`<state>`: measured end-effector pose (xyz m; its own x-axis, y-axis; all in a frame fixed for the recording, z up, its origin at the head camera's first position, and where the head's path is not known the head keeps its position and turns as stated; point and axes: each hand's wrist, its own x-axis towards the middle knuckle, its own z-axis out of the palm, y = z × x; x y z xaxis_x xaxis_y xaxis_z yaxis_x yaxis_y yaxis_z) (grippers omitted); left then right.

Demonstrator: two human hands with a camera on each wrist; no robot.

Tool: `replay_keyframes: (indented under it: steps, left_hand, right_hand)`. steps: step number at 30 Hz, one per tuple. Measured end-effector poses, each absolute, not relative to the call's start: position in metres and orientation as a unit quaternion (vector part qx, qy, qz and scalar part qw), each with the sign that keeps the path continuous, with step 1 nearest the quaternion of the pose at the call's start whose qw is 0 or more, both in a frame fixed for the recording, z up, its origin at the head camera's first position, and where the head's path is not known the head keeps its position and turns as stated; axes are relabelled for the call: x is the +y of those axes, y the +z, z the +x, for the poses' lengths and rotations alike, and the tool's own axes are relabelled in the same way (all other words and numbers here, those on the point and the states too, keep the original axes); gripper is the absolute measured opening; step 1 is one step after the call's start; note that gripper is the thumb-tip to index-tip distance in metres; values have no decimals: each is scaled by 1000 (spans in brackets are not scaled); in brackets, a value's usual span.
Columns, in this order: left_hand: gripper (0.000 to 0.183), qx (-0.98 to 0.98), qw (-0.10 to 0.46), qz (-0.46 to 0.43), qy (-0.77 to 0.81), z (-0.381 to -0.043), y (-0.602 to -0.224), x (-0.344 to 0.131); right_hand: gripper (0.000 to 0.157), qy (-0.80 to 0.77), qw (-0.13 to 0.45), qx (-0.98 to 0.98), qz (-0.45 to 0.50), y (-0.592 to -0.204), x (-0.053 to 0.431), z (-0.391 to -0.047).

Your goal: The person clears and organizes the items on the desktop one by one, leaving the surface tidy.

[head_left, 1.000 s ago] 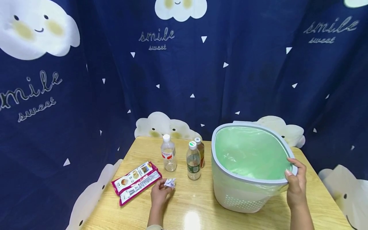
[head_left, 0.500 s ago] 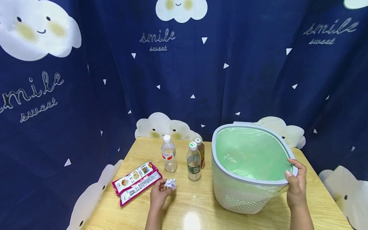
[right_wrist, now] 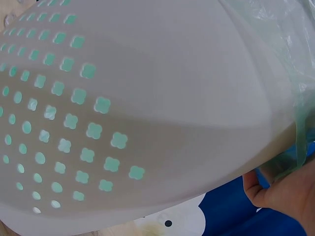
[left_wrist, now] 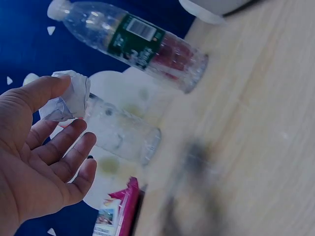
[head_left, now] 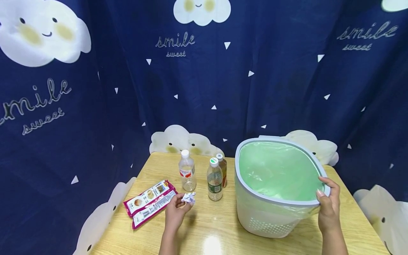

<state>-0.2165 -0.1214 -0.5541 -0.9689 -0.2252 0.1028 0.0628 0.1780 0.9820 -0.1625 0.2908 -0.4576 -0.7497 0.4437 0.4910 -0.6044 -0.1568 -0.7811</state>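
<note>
A crumpled ball of white paper (head_left: 188, 198) is pinched between the thumb and fingers of my left hand (head_left: 176, 211), held above the table with its shadow below. In the left wrist view the paper ball (left_wrist: 74, 98) sits at the thumb tip while the lower fingers (left_wrist: 74, 169) are loosely bent. My right hand (head_left: 329, 205) grips the grey-blue rim of a white trash can (head_left: 271, 221) on its right side. A green plastic bag lines the can. Perforated wall of the trash can (right_wrist: 197, 83) fills most of the right wrist view.
A purple-and-white snack package (head_left: 151, 203) lies left of my left hand. Behind stand a clear bottle with a red label (head_left: 188, 173), a green-labelled bottle (head_left: 215, 182) and a brownish bottle (head_left: 224, 171). A dark blue curtain (head_left: 204, 81) surrounds the wooden table (head_left: 204, 233).
My left hand has lifted the paper ball slightly up off the table. The right hand keeps its hold on the trash can rim, and the can stays in place.
</note>
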Motion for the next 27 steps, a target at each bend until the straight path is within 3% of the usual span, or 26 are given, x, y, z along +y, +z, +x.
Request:
replay_keyframes:
  steps: [27]
  left_hand:
    - [47, -748, 131, 20, -650, -211, -502, -116]
  right_hand:
    - [44, 758, 350, -544, 80, -458, 291, -164]
